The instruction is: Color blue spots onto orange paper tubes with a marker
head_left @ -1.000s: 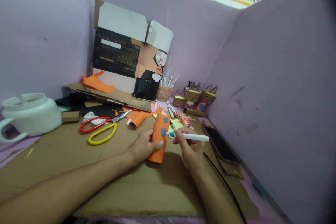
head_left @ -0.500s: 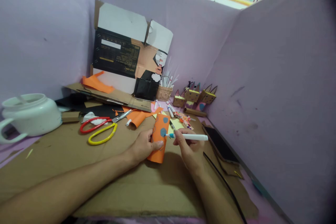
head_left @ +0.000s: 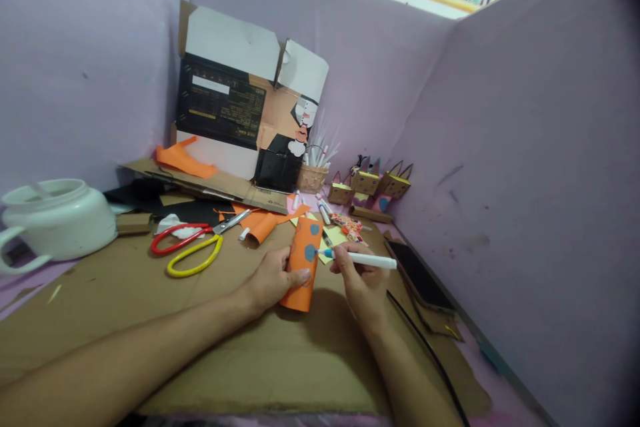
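My left hand is closed around an orange paper tube, its thumb lying across the front. Blue-grey filled spots and some outlined circles mark the tube, which leans slightly to the right. In my right hand is a white marker with a blue tip end, held like a pen. The marker's tip points left and meets the tube's right side at a blue spot. Left of the tube, scissors with one red and one yellow handle lie on the cardboard sheet.
A white mug-like pot stands at the left. Behind are an unfolded box, orange paper scraps and a basket of markers. Cardboard animal figures sit at the back right. A phone and a black cable lie rightward.
The marker tip has shifted very slightly up along the edge of the blue spot. Both hands keep their hold, and the tube stays almost in place.
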A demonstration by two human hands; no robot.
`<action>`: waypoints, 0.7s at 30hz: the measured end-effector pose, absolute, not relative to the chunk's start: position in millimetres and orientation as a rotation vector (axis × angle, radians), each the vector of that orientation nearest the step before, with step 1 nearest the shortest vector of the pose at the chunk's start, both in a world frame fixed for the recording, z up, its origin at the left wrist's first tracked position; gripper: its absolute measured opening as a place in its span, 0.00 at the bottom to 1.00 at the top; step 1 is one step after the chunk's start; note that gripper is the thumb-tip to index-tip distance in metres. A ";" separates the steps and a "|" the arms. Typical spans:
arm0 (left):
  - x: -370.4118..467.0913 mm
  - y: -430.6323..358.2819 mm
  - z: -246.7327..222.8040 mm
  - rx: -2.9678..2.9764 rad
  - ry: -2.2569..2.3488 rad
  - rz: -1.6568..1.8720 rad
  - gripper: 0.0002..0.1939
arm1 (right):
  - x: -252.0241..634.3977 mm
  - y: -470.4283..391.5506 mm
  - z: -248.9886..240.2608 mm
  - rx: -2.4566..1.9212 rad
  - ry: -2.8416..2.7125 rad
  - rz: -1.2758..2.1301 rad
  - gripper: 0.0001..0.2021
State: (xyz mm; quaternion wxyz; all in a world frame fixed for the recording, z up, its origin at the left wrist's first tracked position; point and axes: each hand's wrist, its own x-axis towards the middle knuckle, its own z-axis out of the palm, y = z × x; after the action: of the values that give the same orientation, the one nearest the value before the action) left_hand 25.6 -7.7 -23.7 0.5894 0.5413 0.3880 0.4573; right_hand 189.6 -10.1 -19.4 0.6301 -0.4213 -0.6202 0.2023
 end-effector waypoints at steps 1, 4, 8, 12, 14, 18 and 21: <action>25.6 -7.8 -23.7 1.258 0.902 1.062 0.23 | 189.5 -10.1 -19.4 -0.968 -1.409 0.465 0.10; 26.2 -8.0 -23.4 1.254 0.894 1.064 0.23 | 189.1 -11.0 -19.2 -0.975 -1.397 0.472 0.10; 27.1 -7.4 -23.4 1.257 0.915 1.064 0.22 | 188.9 -11.1 -19.1 -0.935 -1.389 0.514 0.10; 26.1 -8.1 -22.5 1.178 0.880 1.060 0.23 | 187.4 -7.1 -19.3 -0.881 -1.217 0.627 0.12; 25.4 -9.8 -21.6 1.185 0.885 1.065 0.23 | 185.0 -3.9 -19.6 -0.905 -1.164 0.723 0.15; 25.7 -13.2 -20.8 1.301 0.886 1.025 0.21 | 178.2 2.4 -20.1 -0.889 -1.094 0.964 0.19; 27.0 -15.5 -20.2 1.350 0.861 0.994 0.20 | 175.1 5.3 -17.1 -0.824 -0.997 1.146 0.20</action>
State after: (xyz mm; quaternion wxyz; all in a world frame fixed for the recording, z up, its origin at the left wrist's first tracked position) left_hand 27.0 -15.5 -20.2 0.5878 0.5795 0.3693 0.4268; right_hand 175.1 5.3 -17.1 0.6492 -0.3627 -0.4389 0.5043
